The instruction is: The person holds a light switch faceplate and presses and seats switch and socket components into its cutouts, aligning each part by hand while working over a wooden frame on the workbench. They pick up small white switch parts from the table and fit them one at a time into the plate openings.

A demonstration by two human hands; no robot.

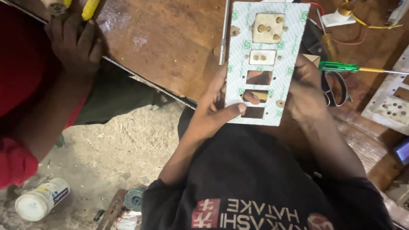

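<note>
Dim warm light, soft blur

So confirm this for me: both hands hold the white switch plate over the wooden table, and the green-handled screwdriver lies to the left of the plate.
Not quite. In the head view the left hand and right hand do hold the white switch plate over the wooden table, but the green-handled screwdriver lies to the right of the plate, not the left.
</note>
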